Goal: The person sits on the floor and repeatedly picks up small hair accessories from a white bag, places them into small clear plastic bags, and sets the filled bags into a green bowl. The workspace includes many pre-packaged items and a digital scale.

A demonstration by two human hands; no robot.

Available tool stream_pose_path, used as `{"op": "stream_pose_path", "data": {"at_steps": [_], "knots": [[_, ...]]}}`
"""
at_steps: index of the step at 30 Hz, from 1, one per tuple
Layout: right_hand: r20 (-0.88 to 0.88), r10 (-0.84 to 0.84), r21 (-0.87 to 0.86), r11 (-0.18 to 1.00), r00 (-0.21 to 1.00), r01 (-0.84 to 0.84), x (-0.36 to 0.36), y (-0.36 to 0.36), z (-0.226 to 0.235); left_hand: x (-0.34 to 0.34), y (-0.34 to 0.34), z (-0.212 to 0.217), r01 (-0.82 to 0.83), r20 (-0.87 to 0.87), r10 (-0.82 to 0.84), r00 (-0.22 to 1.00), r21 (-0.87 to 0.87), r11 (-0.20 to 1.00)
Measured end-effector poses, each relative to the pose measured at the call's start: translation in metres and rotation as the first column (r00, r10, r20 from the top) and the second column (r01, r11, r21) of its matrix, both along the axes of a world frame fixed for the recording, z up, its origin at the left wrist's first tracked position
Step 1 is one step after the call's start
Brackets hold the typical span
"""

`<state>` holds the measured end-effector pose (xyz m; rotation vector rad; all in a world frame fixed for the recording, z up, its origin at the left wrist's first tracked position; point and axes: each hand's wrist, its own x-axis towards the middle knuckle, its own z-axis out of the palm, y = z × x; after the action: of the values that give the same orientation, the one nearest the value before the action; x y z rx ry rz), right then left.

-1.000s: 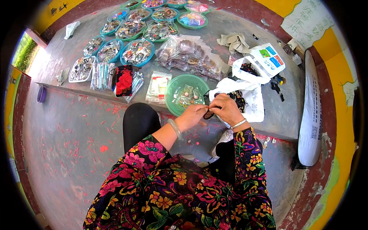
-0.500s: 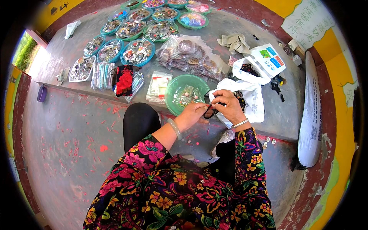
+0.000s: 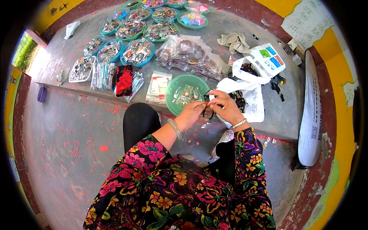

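Close together in front of me, both hands work on a thin black looped band; its exact kind is hard to make out. My left hand, with a pale bangle on the wrist, pinches it near the right rim of a green plastic bowl. My right hand pinches it from the other side, wearing a silvery bracelet. Small clear packets lie inside the bowl. Just beyond my right hand, a white plastic bag lies open with black stringy items in it.
Several basins of packaged trinkets fill the back left of the grey platform. Piled bags of brownish beads lie behind the bowl. Flat packets and a red-black pouch sit left of it. A long white-wrapped object leans at right.
My right hand's fingers have shifted slightly on the black band, and its loop hangs a little differently between my hands. The surroundings look the same.
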<state>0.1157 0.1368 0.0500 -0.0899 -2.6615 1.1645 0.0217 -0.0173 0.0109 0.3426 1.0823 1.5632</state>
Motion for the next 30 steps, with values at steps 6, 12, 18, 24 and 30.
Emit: {"op": "stream_pose_path", "data": {"at_steps": [6, 12, 18, 24, 30], "knots": [[-0.051, -0.121, 0.006, 0.993, 0.991, 0.122, 0.003, 0.007, 0.005, -0.002, -0.001, 0.005, -0.042, 0.02, 0.041, 0.999, 0.019, 0.999], [-0.012, -0.056, 0.054, 0.997, 0.998, 0.056, 0.002, 0.0, 0.006, 0.0, 0.0, 0.005, -0.056, -0.007, 0.056, 0.998, -0.003, 0.998], [-0.022, -0.044, 0.072, 0.996, 0.999, 0.045, 0.001, 0.001, 0.003, -0.001, 0.0, 0.002, -0.042, 0.025, 0.041, 0.999, 0.023, 0.999], [0.011, -0.025, 0.121, 0.992, 1.0, 0.023, 0.001, 0.002, 0.0, 0.0, 0.0, 0.001, -0.07, 0.023, 0.069, 0.997, 0.043, 0.997], [0.05, -0.013, 0.13, 0.991, 0.999, 0.007, 0.001, -0.001, 0.003, 0.0, 0.001, -0.002, -0.052, -0.01, 0.052, 0.999, 0.046, 0.998]]}}
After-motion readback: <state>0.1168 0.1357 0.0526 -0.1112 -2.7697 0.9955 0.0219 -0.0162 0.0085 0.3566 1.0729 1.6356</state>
